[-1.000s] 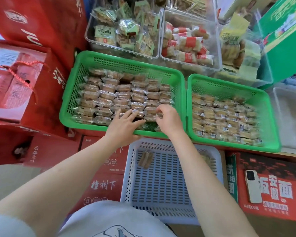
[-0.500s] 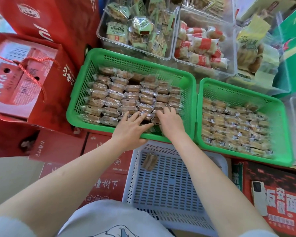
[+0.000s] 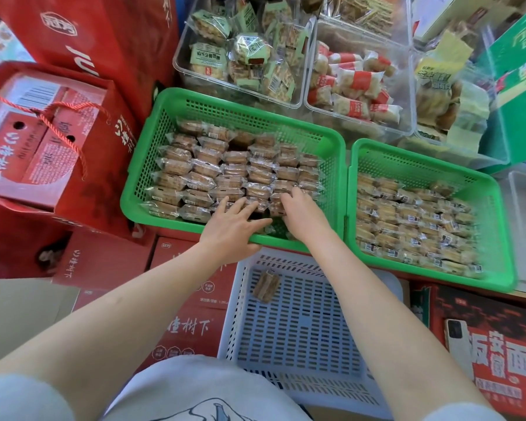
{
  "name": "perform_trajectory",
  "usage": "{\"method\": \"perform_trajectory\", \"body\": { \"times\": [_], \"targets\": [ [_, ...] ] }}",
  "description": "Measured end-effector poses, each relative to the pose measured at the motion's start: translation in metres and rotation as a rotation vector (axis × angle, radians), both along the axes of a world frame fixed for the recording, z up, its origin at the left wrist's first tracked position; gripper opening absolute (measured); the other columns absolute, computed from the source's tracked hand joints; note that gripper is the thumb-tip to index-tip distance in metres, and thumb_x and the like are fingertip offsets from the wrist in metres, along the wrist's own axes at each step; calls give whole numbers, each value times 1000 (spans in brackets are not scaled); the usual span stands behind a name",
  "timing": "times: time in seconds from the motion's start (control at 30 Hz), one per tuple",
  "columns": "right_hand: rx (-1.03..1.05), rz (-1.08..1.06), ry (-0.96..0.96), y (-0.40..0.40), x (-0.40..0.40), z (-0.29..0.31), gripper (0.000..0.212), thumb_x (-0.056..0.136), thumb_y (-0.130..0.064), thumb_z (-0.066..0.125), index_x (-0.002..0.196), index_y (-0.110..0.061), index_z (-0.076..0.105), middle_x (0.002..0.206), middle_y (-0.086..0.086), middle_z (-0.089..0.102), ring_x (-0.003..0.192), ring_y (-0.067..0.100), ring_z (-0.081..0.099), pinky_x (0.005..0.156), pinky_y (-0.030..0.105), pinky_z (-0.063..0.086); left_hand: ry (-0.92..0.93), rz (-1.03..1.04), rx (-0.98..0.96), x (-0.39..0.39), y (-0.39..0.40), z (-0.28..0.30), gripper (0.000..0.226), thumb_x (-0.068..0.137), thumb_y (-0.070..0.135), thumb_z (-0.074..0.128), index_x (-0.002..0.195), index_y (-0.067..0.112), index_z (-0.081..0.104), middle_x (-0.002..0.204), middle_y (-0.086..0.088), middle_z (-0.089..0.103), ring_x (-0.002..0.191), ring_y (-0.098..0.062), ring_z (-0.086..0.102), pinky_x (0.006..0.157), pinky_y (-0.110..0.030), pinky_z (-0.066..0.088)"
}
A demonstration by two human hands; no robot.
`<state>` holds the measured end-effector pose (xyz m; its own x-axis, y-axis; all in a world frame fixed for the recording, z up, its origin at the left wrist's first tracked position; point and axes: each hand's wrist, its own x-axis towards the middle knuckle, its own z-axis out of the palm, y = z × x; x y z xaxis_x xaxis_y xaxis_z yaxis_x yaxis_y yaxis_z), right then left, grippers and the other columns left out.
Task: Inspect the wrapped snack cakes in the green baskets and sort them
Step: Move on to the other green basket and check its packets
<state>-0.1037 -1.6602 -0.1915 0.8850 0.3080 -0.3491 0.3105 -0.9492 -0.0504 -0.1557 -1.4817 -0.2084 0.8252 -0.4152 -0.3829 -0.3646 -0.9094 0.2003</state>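
Bright, even daylight fills my view, strongest at the upper right, where the clear plastic bins (image 3: 359, 95) look washed out and hazy. Glare glints off the cellophane of the wrapped snack cakes (image 3: 234, 174) in the left green basket (image 3: 225, 104). Shadows are soft; a faint one lies beneath my left hand (image 3: 234, 226) on the basket's near rim. The centre is fairly sharp, but the cakes in the right green basket (image 3: 431, 159) smear with motion blur toward its near right corner. The wide lens bends straight edges outward at the frame borders, and my forearms look stretched and oversized near the bottom.
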Motion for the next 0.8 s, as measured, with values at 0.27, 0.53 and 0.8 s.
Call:
{"method": "perform_trajectory", "body": {
  "times": [0.27,0.53,0.8],
  "targets": [
    [122,-73,50,2,-8,9,31,99,-24,55,126,-12,43,135,18,40,112,37,53,81,41,47,13,11,2,0,-1,3,65,97,63,43,155,48,21,170,-3,9,156,-26,2,125,-55,0],
    [662,-566,-105,-23,-41,64,33,92,-23,70,123,-13,63,116,0,60,99,11,55,87,22,41,46,33,-123,-2,3,8,94,86,79,47,160,38,5,170,0,8,156,-25,2,126,-51,0],
    [1421,-951,257,-21,-108,93,24,92,-19,70,111,-15,57,108,14,70,101,33,68,86,45,58,722,865,-1435,-43,-7,88,61,83,43,76,137,25,57,132,-14,65,113,-27,68,83,-43,62]
  ]
}}
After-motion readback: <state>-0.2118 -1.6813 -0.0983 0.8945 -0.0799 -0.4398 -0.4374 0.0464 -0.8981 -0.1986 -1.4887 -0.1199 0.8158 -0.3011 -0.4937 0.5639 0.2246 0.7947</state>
